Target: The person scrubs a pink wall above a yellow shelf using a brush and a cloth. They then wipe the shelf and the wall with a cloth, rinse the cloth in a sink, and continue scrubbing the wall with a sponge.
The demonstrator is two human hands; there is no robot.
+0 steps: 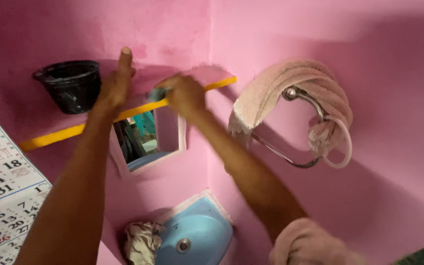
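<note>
Small bluish cloth (156,93), blurred, on yellow-edged pink shelf (65,132).

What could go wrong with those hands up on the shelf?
The left hand rests right beside the black pot on the yellow-edged shelf; a nudge might tip it off. The right hand, blurred, holds a small bluish thing at the shelf's edge; it could slip and fall toward the blue sink below.
</note>
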